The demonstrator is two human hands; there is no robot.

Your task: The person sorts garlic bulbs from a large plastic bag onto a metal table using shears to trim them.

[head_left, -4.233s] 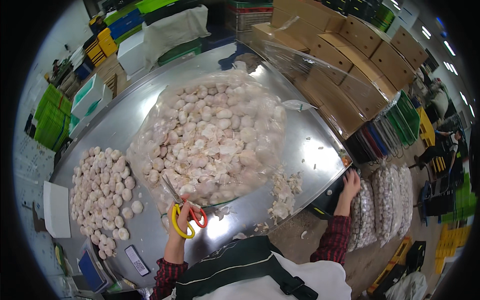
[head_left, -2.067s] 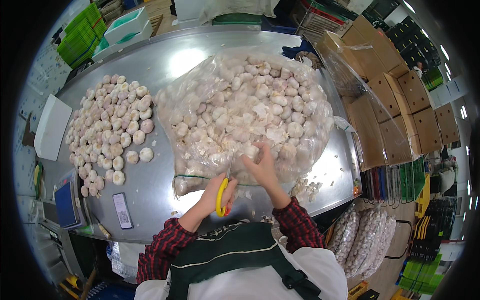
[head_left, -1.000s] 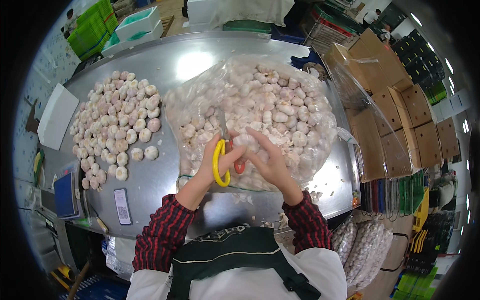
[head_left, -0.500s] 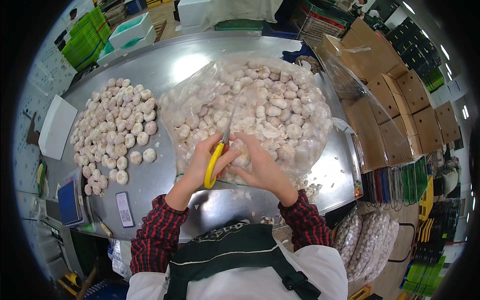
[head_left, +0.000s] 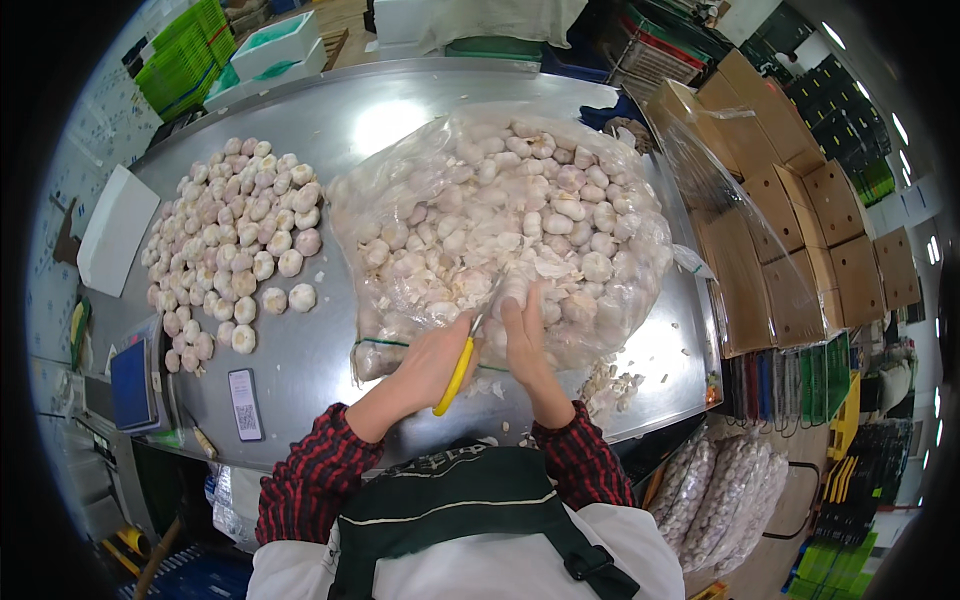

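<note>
Scissors [head_left: 456, 378] with a yellow handle loop sit near the centre of the frame, in the closed grip of the left hand [head_left: 432, 365]; their blades slant upward to the right. The right hand [head_left: 525, 335] is nearly closed, thumb and fingers about a garlic bulb [head_left: 514, 287] just beside the blades. Both hands are over the near edge of a transparent plastic bag [head_left: 400, 190] of garlic, which fills the middle of a steel table [head_left: 310, 350]. Left of centre lies a heap of loose garlic bulbs [head_left: 232, 240]; below it, a smartphone [head_left: 244, 404]. Filled sacks [head_left: 720, 495] stand at lower right, cardboard boxes [head_left: 840, 270] at upper right.
</note>
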